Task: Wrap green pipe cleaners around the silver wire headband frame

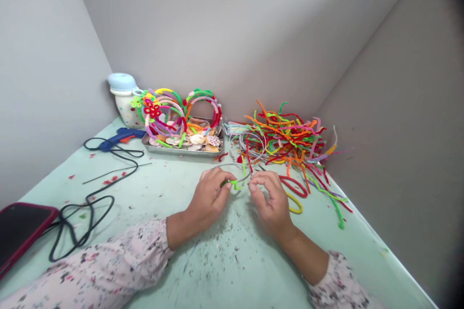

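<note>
My left hand (209, 197) is closed, with a short bright green pipe cleaner (236, 185) pinched between thumb and forefinger. A thin grey hoop (234, 164) curves just beyond the fingertips, and a red and green pipe cleaner piece stands out near it. To the right, my right hand (270, 198) has its thumb and forefinger drawn together. Whatever lies between those fingertips, if anything, is too small to make out. Scissors with red and yellow handles (295, 188) lie beside the right hand, partly hidden by it.
A metal tray (181, 152) holds shells and colourful wrapped headbands (166, 111). Behind it stands a blue-lidded container (125, 99). A pipe cleaner pile (286, 135) and bare hoops (253, 147) lie right. Left are a blue glue gun (119, 138), black cord (90, 203) and phone (25, 231).
</note>
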`<state>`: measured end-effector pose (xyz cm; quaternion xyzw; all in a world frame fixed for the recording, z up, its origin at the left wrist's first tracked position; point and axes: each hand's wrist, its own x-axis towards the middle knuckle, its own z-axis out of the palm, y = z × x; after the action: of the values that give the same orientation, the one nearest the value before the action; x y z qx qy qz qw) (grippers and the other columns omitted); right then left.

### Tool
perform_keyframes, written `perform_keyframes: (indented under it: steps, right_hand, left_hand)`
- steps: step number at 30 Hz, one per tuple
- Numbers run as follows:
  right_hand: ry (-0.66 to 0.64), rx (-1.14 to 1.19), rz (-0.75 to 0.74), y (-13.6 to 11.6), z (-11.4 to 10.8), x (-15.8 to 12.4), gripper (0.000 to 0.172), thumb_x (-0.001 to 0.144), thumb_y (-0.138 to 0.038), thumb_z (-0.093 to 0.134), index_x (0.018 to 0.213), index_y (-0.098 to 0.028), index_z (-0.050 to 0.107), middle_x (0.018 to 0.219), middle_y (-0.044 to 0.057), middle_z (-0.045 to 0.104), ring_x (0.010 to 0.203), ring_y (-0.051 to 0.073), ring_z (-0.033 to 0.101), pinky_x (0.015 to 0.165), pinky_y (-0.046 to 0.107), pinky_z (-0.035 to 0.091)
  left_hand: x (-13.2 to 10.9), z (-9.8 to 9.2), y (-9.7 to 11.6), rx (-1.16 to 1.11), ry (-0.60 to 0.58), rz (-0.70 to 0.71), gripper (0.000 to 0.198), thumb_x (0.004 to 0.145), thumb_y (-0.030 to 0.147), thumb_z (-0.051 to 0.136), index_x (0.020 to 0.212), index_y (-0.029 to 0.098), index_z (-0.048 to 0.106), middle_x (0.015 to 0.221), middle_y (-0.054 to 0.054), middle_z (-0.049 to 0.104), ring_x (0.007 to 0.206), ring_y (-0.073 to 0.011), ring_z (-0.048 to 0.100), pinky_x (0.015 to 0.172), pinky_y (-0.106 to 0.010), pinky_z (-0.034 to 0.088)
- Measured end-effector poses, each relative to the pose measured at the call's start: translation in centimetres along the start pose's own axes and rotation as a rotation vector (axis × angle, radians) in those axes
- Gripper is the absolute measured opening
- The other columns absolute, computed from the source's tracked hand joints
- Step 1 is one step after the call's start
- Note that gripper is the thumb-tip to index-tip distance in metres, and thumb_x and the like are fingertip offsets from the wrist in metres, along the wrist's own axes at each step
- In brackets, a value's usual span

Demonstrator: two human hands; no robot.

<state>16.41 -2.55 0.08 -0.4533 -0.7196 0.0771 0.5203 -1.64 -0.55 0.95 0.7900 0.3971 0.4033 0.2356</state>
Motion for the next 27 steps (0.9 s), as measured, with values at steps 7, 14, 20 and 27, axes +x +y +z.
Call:
perform_keyframes:
  steps: [7, 14, 20, 27]
  right_hand:
    - [-0.153, -0.024, -0.019, 0.16, 0.5, 0.19, 0.014, 0.087, -0.021, 0.056, 0.098, -0.021, 0.064, 0.096, 0.006, 0.064, 0.093, 0.022, 0.056, 0.085, 0.04, 0.045]
    - [-0.25, -0.022, -0.042, -0.16, 0.54, 0.23, 0.02, 0.087, -0.022, 0.056, 0.107, -0.021, 0.061, 0.1, 0.007, 0.067, 0.098, 0.023, 0.056, 0.088, 0.042, 0.043]
    - [-0.286, -0.07, -0.054, -0.52, 0.47, 0.25, 0.018, 0.086, -0.024, 0.057, 0.104, -0.021, 0.059, 0.094, 0.006, 0.065, 0.094, 0.023, 0.055, 0.085, 0.041, 0.041]
    - [-0.204, -0.155, -0.134, -0.62, 0.39, 0.02, 0.014, 0.085, -0.024, 0.059, 0.098, -0.02, 0.062, 0.079, 0.004, 0.062, 0.086, 0.022, 0.054, 0.084, 0.041, 0.039]
  left_hand:
    - [-0.13, 0.08, 0.02, -0.015, 0.009, -0.033, 0.012, 0.09, 0.021, 0.046, 0.093, 0.019, 0.058, 0.09, -0.003, 0.059, 0.089, -0.0187, 0.052, 0.084, -0.033, 0.037]
    - [-0.1, 0.12, 0.02, -0.007, 0.057, -0.035, 0.012, 0.091, 0.023, 0.046, 0.089, 0.019, 0.057, 0.086, -0.003, 0.058, 0.086, -0.0189, 0.052, 0.08, -0.033, 0.039]
    - [-0.13, 0.22, -0.02, 0.019, 0.103, 0.003, 0.011, 0.092, 0.022, 0.044, 0.09, 0.019, 0.054, 0.087, -0.004, 0.056, 0.087, -0.0194, 0.051, 0.082, -0.034, 0.039]
    - [-0.1, 0.32, -0.08, 0.042, 0.163, -0.018, 0.011, 0.093, 0.022, 0.042, 0.09, 0.019, 0.051, 0.089, -0.004, 0.054, 0.088, -0.0194, 0.05, 0.082, -0.035, 0.039]
